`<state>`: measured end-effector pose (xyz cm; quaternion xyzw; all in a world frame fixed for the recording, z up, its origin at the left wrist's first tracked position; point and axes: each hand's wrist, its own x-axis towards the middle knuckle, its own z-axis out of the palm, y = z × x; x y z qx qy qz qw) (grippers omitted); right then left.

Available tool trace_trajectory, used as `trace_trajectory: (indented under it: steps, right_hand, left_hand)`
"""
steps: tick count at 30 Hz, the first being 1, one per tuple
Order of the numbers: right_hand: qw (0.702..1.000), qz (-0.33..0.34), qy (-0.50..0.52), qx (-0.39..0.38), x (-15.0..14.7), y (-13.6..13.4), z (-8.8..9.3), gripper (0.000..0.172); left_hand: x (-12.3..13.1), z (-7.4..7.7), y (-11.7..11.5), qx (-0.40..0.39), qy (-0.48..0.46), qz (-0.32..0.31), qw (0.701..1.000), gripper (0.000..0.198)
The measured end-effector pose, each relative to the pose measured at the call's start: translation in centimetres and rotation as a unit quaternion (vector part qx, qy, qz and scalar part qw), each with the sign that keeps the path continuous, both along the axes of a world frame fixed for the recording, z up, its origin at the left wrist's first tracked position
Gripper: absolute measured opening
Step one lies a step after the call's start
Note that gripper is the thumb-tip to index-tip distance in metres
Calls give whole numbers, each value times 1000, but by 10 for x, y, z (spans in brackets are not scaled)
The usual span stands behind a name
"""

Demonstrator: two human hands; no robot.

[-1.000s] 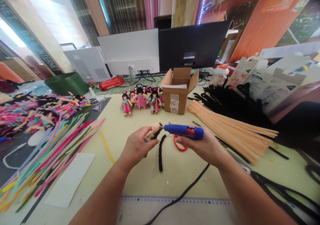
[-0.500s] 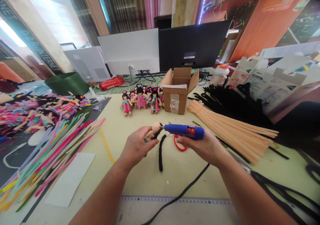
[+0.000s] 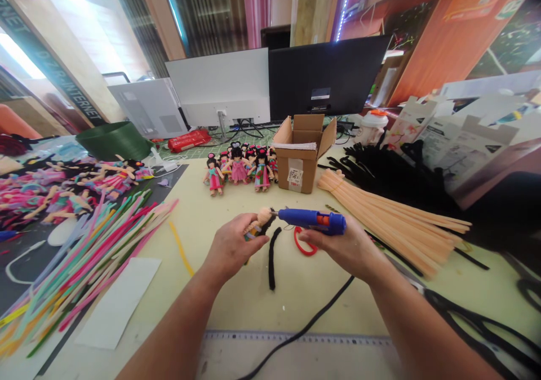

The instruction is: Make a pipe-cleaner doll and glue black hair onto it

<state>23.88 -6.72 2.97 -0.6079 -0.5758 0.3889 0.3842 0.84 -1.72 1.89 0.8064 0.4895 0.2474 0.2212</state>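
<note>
My left hand (image 3: 236, 239) is closed around a small pipe-cleaner doll (image 3: 264, 216) with a peach head and black at its back. In my right hand (image 3: 344, 250) is a blue glue gun (image 3: 311, 220), held sideways with its nozzle pointing left. The nozzle tip is at the black part beside the doll's head; whether it touches I cannot tell. Below the doll, a short black pipe cleaner (image 3: 273, 259) lies on the table. A red loop (image 3: 305, 242) shows just under the gun. Part of the doll's body is hidden by my left fingers.
Finished dolls (image 3: 237, 168) stand by an open cardboard box (image 3: 296, 168). Coloured pipe cleaners (image 3: 97, 250) and white paper (image 3: 120, 301) lie left; peach pipe cleaners (image 3: 393, 216), a black bundle (image 3: 380, 171) and scissors (image 3: 477, 323) lie right. A black cord (image 3: 313, 325) crosses the ruler (image 3: 236, 336).
Almost nothing differs. Both hands keep their places, with the glue gun's nozzle still at the doll's head.
</note>
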Motion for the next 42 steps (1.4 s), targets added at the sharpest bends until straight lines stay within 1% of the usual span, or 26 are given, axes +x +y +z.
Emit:
trace_trajectory:
  steps: [12, 19, 27, 32, 42]
  right_hand:
    - [999, 7, -37, -6, -1, -1, 2, 40]
    - [998, 10, -55, -8, -1, -2, 1, 38]
    - [999, 13, -47, 9, -4, -2, 3, 35]
    - [999, 14, -51, 3, -6, -3, 6, 37]
    - [997, 8, -69, 14, -9, -4, 9, 39]
  left_hand:
    - [-1, 1, 0, -3, 0, 5, 1000, 27]
    - [-1, 1, 0, -9, -7, 5, 1000, 28]
    - [-2, 2, 0, -7, -4, 5, 1000, 26]
    - [-2, 2, 0, -10, -7, 5, 1000, 27]
    - [-2, 2, 0, -20, -11, 10, 1000, 27]
